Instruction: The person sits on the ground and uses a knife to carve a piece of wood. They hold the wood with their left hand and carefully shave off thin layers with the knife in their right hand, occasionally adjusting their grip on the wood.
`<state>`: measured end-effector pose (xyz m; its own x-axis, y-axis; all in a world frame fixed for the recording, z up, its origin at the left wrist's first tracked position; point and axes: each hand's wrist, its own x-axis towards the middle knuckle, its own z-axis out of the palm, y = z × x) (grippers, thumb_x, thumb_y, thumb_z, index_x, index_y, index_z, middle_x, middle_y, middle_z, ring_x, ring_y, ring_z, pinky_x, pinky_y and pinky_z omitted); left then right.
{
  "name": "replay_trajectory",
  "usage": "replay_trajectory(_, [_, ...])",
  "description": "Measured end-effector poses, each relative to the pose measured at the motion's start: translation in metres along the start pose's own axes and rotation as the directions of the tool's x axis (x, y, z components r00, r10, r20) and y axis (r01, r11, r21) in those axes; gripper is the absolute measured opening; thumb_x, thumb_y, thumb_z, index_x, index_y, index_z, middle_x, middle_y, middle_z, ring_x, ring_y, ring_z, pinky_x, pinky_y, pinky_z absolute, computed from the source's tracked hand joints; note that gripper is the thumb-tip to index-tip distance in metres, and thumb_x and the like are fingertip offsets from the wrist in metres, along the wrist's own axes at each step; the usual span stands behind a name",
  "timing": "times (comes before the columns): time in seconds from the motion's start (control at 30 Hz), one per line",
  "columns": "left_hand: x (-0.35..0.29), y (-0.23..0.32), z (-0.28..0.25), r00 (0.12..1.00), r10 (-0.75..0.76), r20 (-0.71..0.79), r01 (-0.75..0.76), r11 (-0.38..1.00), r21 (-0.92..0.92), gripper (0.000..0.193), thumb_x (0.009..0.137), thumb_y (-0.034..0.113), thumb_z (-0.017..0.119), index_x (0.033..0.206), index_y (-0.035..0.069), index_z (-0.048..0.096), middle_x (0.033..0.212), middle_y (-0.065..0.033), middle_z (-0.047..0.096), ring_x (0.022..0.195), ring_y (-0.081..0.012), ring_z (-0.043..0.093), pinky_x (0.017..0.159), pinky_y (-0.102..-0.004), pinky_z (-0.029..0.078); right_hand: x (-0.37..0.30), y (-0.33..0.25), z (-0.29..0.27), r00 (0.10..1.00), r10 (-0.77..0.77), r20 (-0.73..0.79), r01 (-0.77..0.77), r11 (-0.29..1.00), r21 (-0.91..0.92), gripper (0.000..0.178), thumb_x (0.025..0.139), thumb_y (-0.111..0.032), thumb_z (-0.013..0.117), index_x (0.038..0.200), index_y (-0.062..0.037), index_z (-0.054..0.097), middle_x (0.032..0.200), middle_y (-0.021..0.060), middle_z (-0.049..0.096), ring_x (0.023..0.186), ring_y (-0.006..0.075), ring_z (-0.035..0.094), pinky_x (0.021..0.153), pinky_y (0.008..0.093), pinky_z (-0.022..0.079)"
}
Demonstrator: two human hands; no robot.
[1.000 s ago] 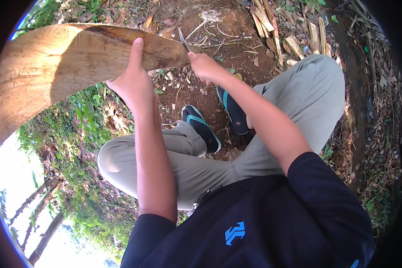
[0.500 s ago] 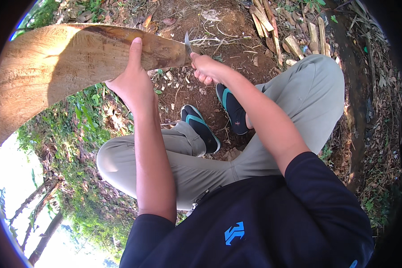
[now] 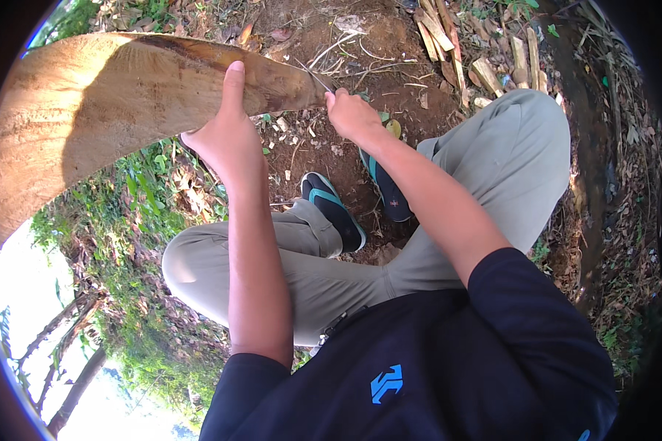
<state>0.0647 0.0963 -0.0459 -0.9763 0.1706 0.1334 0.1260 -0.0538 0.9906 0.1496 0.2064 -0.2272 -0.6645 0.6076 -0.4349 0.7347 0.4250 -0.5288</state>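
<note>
A long wooden plank (image 3: 125,103) with sawn, rough grain reaches from the left rim to the middle, narrowing toward its right end. My left hand (image 3: 232,140) grips its near edge, thumb lying on the upper face and fingers hidden beneath. At the plank's right end, my right hand (image 3: 353,116) is closed around a knife, its handle mostly hidden in the fist. The thin blade (image 3: 318,79) appears nearly edge-on and slants up and left across the plank's end; whether it touches the wood, I cannot tell.
Split wood pieces (image 3: 485,73) lie at the upper right on brown soil (image 3: 309,154) scattered with chips and dry leaves. My sandalled feet (image 3: 331,209) are below the plank's end. Green plants (image 3: 147,180) grow at left, and dry leaf litter (image 3: 632,242) covers the right.
My right hand has shifted slightly right and up, and the knife blade has turned from showing its flat to nearly edge-on. The plank's end and my left hand have shifted slightly right.
</note>
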Motion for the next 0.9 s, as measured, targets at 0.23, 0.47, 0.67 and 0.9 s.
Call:
replay_trajectory(0.23, [0.007, -0.002, -0.008, 0.998, -0.054, -0.020, 0.053, 0.998, -0.040, 0.049, 0.084, 0.002, 0.078, 0.125, -0.008, 0.053, 0.117, -0.0142, 0.063, 0.101, -0.0209, 0.062, 0.089, -0.0345, 0.052, 0.023, -0.008, -0.021, 0.689, -0.020, 0.724, -0.632, 0.473, 0.614, 0.045, 0.106, -0.050, 0.030, 0.092, -0.0099, 0.045, 0.063, -0.0012, 0.038, 0.043, 0.0076, 0.025, 0.034, 0.0236, 0.024])
replay_trajectory(0.47, [0.003, -0.003, -0.006, 1.000, -0.004, -0.026, 0.002, 0.999, -0.054, 0.047, 0.083, 0.002, 0.078, 0.123, -0.007, 0.054, 0.115, -0.0130, 0.064, 0.100, -0.0198, 0.063, 0.087, -0.0334, 0.051, -0.034, -0.064, -0.042, 0.991, -0.128, -0.028, 0.131, 0.975, 0.182, 0.048, 0.106, -0.041, 0.034, 0.112, 0.0026, 0.054, 0.097, 0.0365, 0.065, 0.095, 0.0511, 0.064, 0.083, 0.0587, 0.050])
replay_trajectory(0.67, [0.004, -0.003, -0.001, 0.999, -0.029, -0.017, 0.029, 1.000, -0.006, 0.052, 0.083, 0.005, 0.079, 0.125, -0.008, 0.052, 0.117, -0.0140, 0.063, 0.103, -0.0206, 0.061, 0.092, -0.0349, 0.049, 0.008, 0.015, 0.010, 0.999, -0.005, -0.036, 0.005, 1.000, 0.014, 0.044, 0.106, -0.040, 0.035, 0.107, -0.0017, 0.056, 0.096, 0.0285, 0.068, 0.081, 0.0424, 0.069, 0.072, 0.0517, 0.055])
replay_trajectory(0.9, [0.006, -0.002, -0.008, 0.999, -0.034, -0.041, 0.033, 0.999, -0.028, 0.053, 0.083, 0.004, 0.078, 0.127, -0.008, 0.051, 0.119, -0.0142, 0.063, 0.104, -0.0212, 0.061, 0.093, -0.0350, 0.049, 0.021, -0.014, -0.025, 0.666, -0.003, 0.746, -0.678, 0.414, 0.607, 0.041, 0.106, -0.049, 0.029, 0.089, -0.0124, 0.040, 0.065, -0.0042, 0.035, 0.044, 0.0016, 0.019, 0.033, 0.0202, 0.014])
